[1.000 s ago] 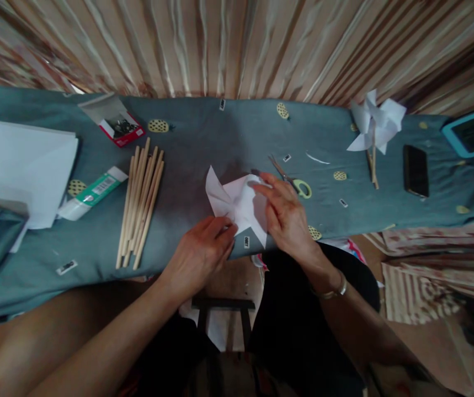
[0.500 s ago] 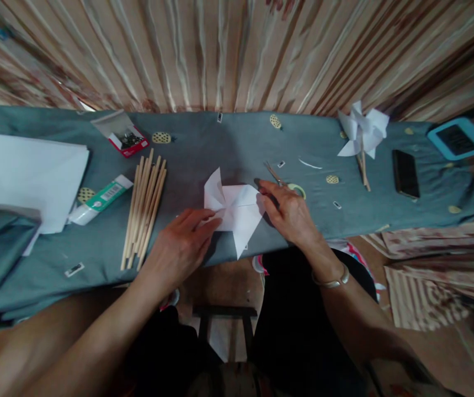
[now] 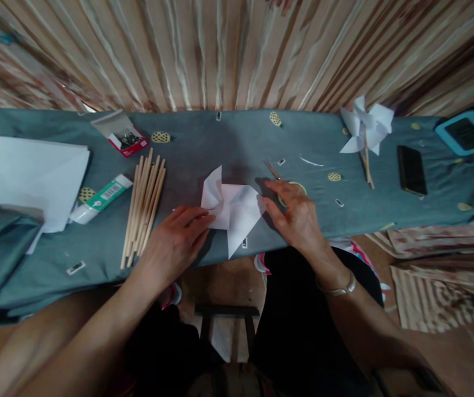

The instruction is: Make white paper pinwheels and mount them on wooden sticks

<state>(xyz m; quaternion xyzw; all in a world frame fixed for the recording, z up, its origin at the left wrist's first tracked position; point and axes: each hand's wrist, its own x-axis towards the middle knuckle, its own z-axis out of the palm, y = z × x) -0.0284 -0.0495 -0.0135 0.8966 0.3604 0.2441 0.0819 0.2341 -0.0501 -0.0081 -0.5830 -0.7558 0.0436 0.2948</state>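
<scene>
a striped curtain [image 3: 228, 55] hangs in folds along the far edge of the long table [image 3: 203, 138], which wears a grey-green cloth printed with pineapples and small labels. at the left end lies a stack of white paper [image 3: 30, 176], its near corner under a fold of cloth. right of that is a bundle of wooden sticks [image 3: 143, 207], laid side by side and slightly fanned. toward the right end lie white pinwheel blades [image 3: 371, 129] with wooden sticks under them; whether that is 1 pinwheel or 2, i cannot tell. the folded white paper [image 3: 240, 212] sits at the middle of the table, near the front edge, between the 2 hands, with 1 point standing up at the far left and another aimed at the person. the left hand [image 3: 176, 234] has its fingertips on the paper's left side; whether its grip is pinching or only resting, i cannot tell. the right hand [image 3: 297, 212] is at the paper's right edge, its grip loose, thumb and fingers apart. a blue-framed device [image 3: 466, 132] lies at the far right, a dark phone [image 3: 411, 170] just beside it. a green and white tube [image 3: 106, 196] lies between stack and bundle, and beyond it an open red box [image 3: 139, 145] holds small metallic pieces [image 3: 128, 139]. scissors [image 3: 273, 171] lie partly hidden behind the right hand, near a thin white strip [image 3: 311, 161].
</scene>
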